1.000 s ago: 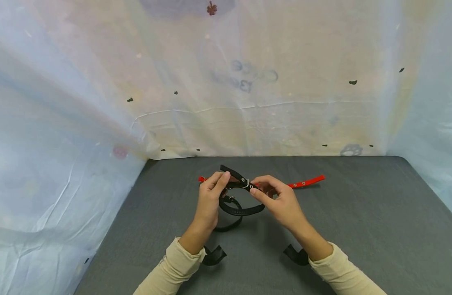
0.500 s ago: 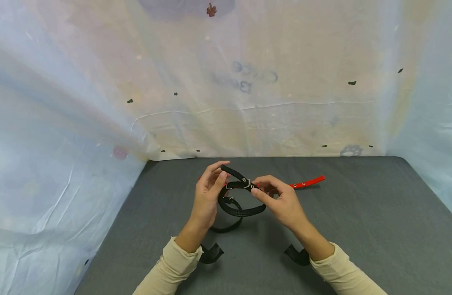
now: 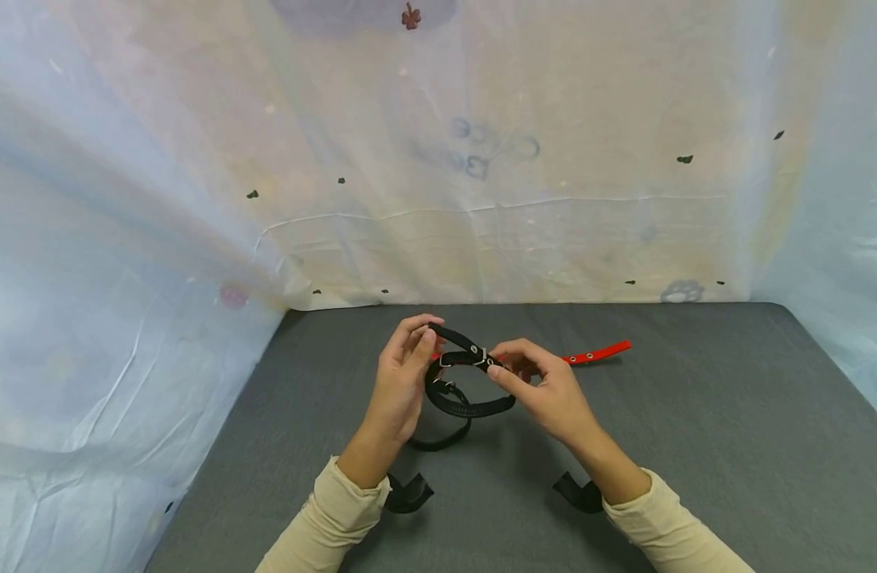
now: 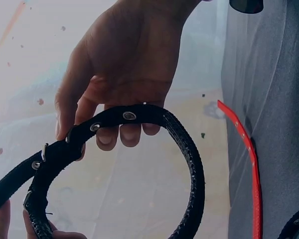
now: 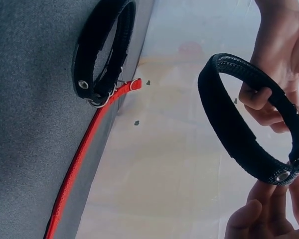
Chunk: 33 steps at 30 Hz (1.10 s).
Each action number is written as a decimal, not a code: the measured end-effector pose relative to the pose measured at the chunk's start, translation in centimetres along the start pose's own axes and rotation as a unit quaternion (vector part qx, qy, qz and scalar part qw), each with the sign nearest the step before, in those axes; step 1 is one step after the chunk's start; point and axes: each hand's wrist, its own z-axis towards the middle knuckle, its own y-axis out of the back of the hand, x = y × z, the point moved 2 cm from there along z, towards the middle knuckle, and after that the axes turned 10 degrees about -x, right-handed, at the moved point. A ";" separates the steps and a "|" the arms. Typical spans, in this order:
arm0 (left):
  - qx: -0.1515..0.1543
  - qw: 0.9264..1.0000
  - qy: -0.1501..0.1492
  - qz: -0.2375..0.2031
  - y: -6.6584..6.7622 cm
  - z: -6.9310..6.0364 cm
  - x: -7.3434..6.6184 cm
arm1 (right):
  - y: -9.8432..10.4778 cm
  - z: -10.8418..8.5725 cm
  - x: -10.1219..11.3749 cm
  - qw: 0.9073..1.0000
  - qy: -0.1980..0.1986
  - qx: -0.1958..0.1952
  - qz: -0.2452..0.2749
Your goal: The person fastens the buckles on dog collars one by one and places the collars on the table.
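A black dog collar [image 3: 474, 410] with metal eyelets and a buckle is held up in a loop between both hands, its loose end sticking out past the buckle. My left hand [image 3: 401, 382] grips the loop's left side, its fingertips at the loose strap end. On the other side, my right hand [image 3: 546, 390] pinches the band near the buckle. The right wrist view shows the raised collar [image 5: 214, 104] with left-hand fingers curled over the band. Behind the hands lies a red collar [image 3: 596, 355], its middle hidden.
A second black collar [image 3: 442, 442] lies on the grey tabletop [image 3: 696, 446], partly behind the raised one. In the right wrist view this collar [image 5: 89, 50] stands as a loop touching the red strap [image 5: 84, 139]. A pale patterned sheet [image 3: 582, 231] hangs behind the table.
My left hand has shifted slightly left, and its fingers have moved up by the loose strap end. My right hand stays nearly still on the collar.
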 end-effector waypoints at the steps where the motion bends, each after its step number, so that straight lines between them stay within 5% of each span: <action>1: -0.002 1.000 0.001 0.000 0.0 0.0 0.0 | 0.0 0.0 0.0 1.000 0.003 0.001 0.000; 33: 0.056 0.998 0.024 -0.012 -0.5 -0.2 0.7 | 0.1 0.0 0.0 0.998 0.060 -0.015 -0.008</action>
